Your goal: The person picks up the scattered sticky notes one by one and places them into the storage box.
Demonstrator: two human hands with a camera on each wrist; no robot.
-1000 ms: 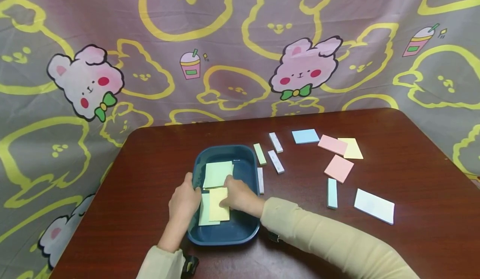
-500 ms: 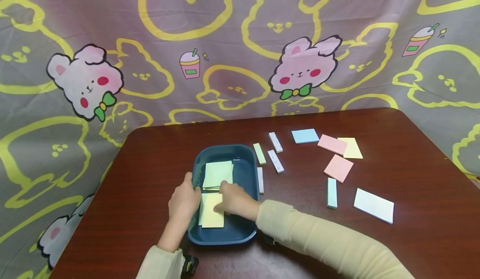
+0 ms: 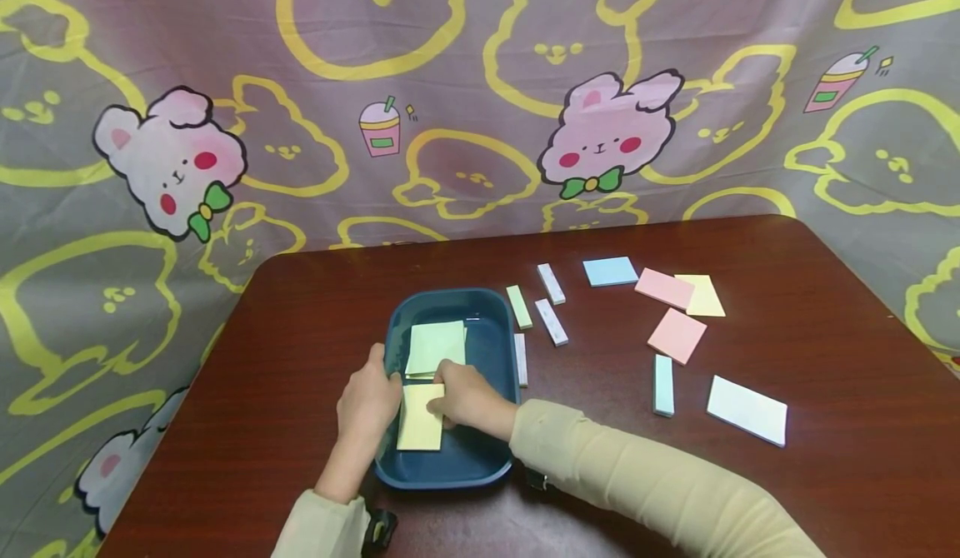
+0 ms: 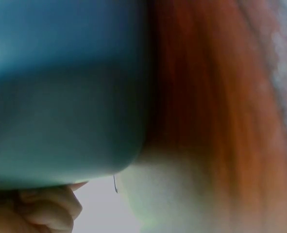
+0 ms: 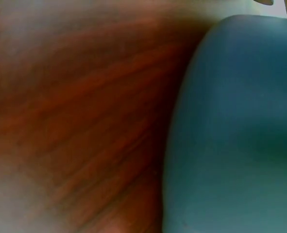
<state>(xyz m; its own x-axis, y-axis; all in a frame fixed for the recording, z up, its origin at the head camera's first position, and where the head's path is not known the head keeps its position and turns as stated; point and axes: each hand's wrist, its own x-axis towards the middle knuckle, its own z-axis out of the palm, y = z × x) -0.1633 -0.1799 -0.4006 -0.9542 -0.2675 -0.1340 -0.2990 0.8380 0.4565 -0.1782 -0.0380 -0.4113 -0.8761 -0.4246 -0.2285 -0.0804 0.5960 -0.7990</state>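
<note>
A dark blue tray (image 3: 491, 458) stands on the table, its left rim gripped by my left hand (image 3: 367, 400). Over the tray's near half, my right hand (image 3: 472, 398) pinches a yellow sticky note pad (image 3: 420, 425) by its right edge. That pad lies over a pale green one, which it now hides. Pale green sticky notes (image 3: 437, 347) lie stacked in the tray's far half. The left wrist view shows the tray's outer wall (image 4: 65, 116) close up, with curled fingers (image 4: 51, 208) at its rim. Mostly the tray's side (image 5: 235, 121) and the table fill the right wrist view.
Right of the tray lie several narrow note strips (image 3: 552, 322). Farther right are a blue pad (image 3: 611, 271), pink pads (image 3: 677, 336), a yellow pad (image 3: 707, 296), a teal strip (image 3: 663, 386) and a white pad (image 3: 747, 410). A patterned curtain (image 3: 465, 67) hangs behind the table.
My right hand has shifted the yellow pad leftward in the tray, so it now covers the green pad beneath. My left hand has stayed on the rim.
</note>
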